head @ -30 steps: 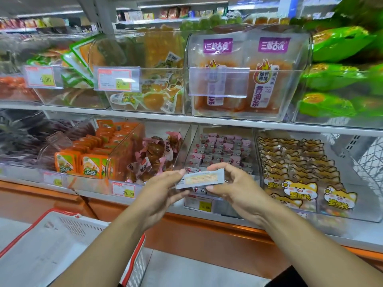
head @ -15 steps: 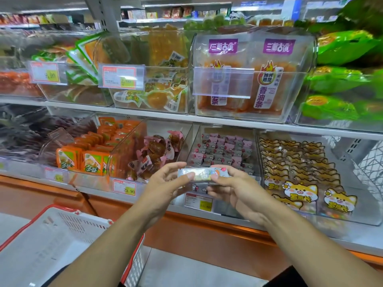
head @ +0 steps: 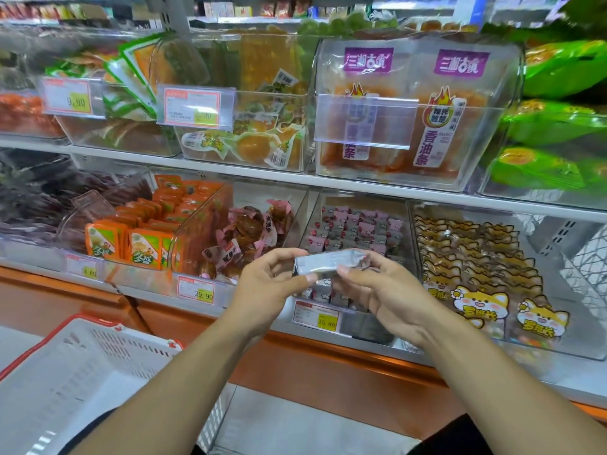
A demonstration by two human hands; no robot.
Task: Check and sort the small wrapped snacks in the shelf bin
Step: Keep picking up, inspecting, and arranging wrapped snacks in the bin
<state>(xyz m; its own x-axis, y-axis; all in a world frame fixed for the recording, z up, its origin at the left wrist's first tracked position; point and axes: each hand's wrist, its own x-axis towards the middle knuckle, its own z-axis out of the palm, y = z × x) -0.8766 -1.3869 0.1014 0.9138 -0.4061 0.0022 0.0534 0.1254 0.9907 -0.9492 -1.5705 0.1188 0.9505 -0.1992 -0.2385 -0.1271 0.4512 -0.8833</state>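
Basket: a white basket with a red rim sits low at the left, well apart from the hands.
Orange packets: an upright row of orange packets fills the left bin of the lower shelf.
Left hand: the left hand pinches the left end of the snack, thumb beneath and fingers curled over the top.
Snack: one small silver wrapped snack is held level between both hands, in front of and just above its shelf bin of pink and white pieces.
Right hand: the right hand pinches the right end, thumb tip on the near face and fingers curled behind the crimped edge.
Price tag: a price tag is clipped to the front of that bin, below the hands.
Cat packs: yellow cat-print packs fill the bin at the right.
Step in hand: judged to be inspection of the wrapper.
Doing it well: hold by the ends only, so the printed faces stay uncovered; roll it gently between the fingertips to show each side; check the seals at both crimps without squeezing the middle.
Risk: the foil looks slippery, so a light pinch could let it drop into the bin.
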